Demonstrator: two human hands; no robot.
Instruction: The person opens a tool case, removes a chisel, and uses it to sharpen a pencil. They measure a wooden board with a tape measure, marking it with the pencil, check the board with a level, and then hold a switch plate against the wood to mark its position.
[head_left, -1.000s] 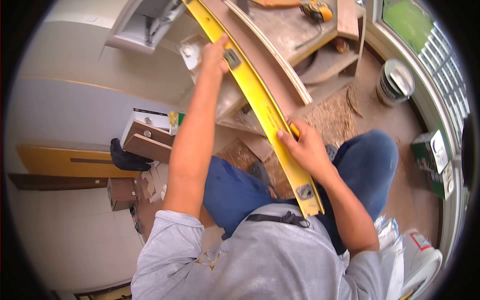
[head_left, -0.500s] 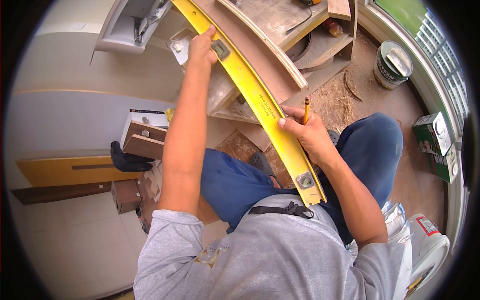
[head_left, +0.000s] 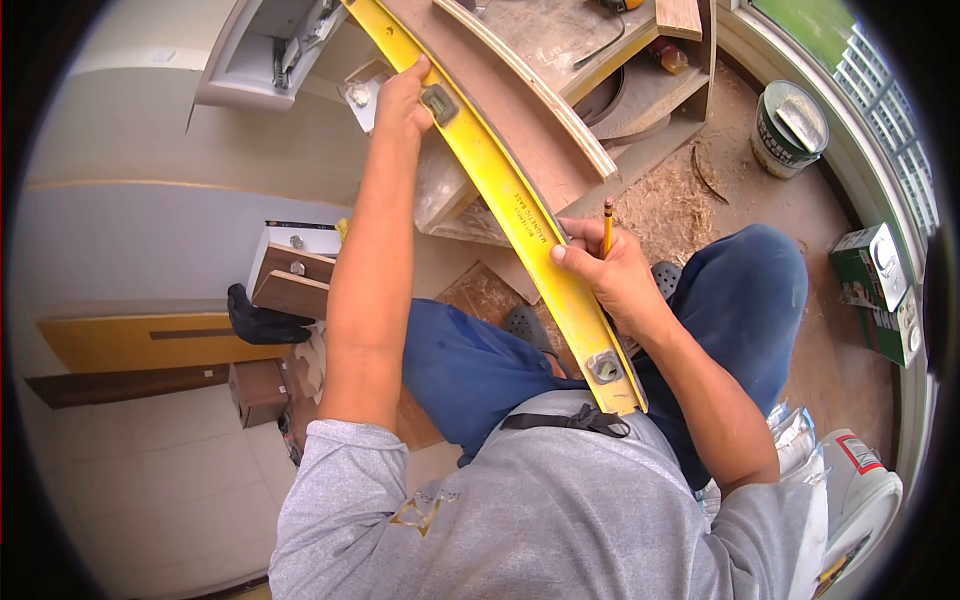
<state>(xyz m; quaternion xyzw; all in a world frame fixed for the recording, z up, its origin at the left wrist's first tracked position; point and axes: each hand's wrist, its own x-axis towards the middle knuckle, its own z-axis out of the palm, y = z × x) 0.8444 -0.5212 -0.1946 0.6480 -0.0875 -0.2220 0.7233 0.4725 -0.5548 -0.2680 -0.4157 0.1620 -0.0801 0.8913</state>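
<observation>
Wood shavings (head_left: 660, 218) lie on the floor (head_left: 835, 310); the left hand (head_left: 404, 100) grasps a spirit level (head_left: 497, 178), the right hand (head_left: 617, 275) grasps it and a pencil (head_left: 607, 228).

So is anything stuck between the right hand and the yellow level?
No, nothing I can see: the thumb of the right hand is right on the yellow level. A pencil sticks up from that hand, but it isn't in the way.

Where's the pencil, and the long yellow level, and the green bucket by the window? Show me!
Pencil (head_left: 607, 232): head view, on its yellow stick, above the fingers.
Level (head_left: 503, 190): head view, on its long yellow side.
Bucket (head_left: 776, 148): head view, on its outside wall.
</observation>
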